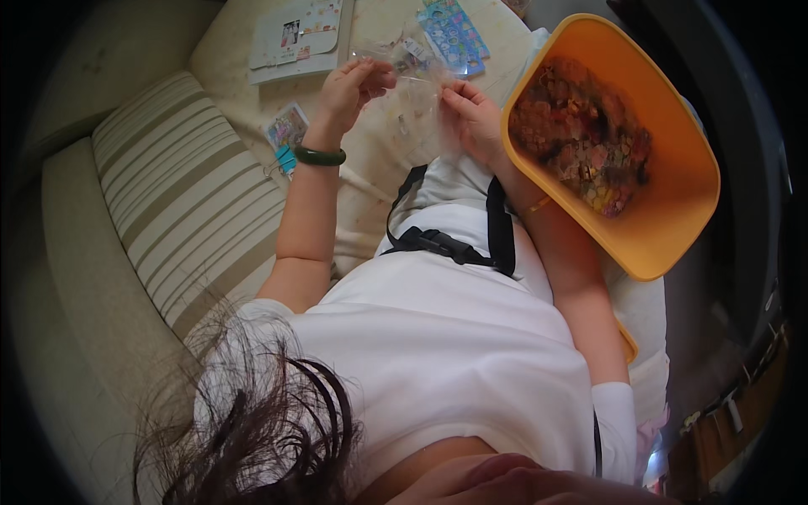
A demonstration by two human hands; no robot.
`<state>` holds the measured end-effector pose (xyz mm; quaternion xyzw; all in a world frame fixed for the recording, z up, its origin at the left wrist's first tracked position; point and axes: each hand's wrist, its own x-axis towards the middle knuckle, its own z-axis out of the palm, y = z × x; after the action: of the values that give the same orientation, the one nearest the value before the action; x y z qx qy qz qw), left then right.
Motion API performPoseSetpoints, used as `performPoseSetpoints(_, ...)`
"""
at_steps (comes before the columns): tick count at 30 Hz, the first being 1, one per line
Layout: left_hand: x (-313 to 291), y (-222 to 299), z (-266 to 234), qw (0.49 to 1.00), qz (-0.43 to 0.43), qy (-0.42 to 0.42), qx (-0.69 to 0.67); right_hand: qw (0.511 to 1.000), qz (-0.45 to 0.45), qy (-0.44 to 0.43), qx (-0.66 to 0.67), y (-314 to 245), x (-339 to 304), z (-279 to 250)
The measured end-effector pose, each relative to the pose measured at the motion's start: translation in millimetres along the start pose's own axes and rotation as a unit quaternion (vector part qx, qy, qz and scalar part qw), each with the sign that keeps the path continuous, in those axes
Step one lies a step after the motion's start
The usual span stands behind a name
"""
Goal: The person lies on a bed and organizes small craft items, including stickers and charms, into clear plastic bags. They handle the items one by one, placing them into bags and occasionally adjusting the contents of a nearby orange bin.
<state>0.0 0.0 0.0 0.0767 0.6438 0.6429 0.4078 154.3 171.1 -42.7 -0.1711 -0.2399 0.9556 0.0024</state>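
Your left hand and right hand both pinch closed on the clear plastic bag; pull the edges apart gently, evenly.

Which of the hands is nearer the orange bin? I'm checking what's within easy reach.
Right. The right hand sits just beside the orange bin's near rim, holding the clear bag. The left hand holds the bag's other side, farther from the bin.

Clear plastic packet (crinkled) between both hands.
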Motion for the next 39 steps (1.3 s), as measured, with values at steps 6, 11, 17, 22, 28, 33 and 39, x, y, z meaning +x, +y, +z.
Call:
performPoseSetpoints(6, -12.6, -27.5, 19.0, 1.0, 0.006, -0.009, 0.005, 1.0, 0.004, -0.006, 0.009, 0.4, -6.7, 3.4)
performPoseSetpoints(11, -16.3, -41.7, 32.1, 0.999, 0.022, -0.044, -0.002, 0.995, -0.028, -0.019, -0.091, 1.3, -3.1, 0.6)
performPoseSetpoints(17, -22.9, -29.6, 50.1, 0.978, -0.018, -0.134, -0.161, 0.971, -0.036, -0.035, -0.234, 6.3, -1.8, -3.6)
performPoseSetpoints(22, -34.3, -29.0, 56.1, 0.912, -0.071, -0.173, -0.364, 0.979, -0.055, 0.02, -0.195, 10.1, -0.2, -5.0)
performPoseSetpoints(28, -31.0, -46.4, 65.5, 0.97, 0.023, -0.07, -0.231, 0.978, -0.092, 0.045, -0.181, 17.8, 6.1, -10.4)
performPoseSetpoints(33, -29.5, -43.3, 63.7, 0.978, -0.013, -0.031, -0.207, 0.982, -0.086, 0.11, -0.13, 14.0, 6.6, -10.7)
performPoseSetpoints(39, -34.4, -42.3, 78.7, 0.994, 0.008, 0.003, -0.109, 0.981, -0.154, 0.068, -0.095, 26.5, 17.4, -25.9)
